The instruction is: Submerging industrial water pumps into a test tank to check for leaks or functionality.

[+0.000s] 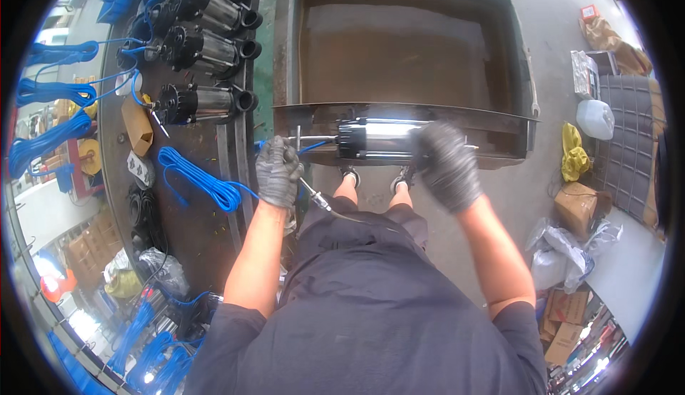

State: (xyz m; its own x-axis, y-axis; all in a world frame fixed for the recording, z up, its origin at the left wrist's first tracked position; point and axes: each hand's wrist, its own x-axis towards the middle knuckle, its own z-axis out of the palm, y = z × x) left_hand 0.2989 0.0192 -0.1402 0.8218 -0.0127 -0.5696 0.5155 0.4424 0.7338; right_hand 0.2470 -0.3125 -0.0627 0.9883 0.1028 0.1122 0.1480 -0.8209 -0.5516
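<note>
A submersible pump point(382, 139) with a shiny steel barrel and black ends lies sideways along the near edge of a water tank point(285, 45). My left hand point(278, 172), in a grey glove, is closed at the pump's left end around a metal hose fitting point(320, 200). A thin hose trails from that fitting toward my waist. Just above the fingers, a T-shaped metal piece point(298, 138) and a rod run to the pump. My right hand point(449, 166), gloved too, is at the pump's right end. Motion smears its fingers, so its grip is unclear.
More pumps point(203, 102) stand in a row on the bench at the left, with coiled blue cables point(200, 181). Brown water fills the tank. At the right are a white jug point(595, 119), a yellow bag point(574, 154), a cardboard box point(576, 209) and clear plastic bags point(564, 252).
</note>
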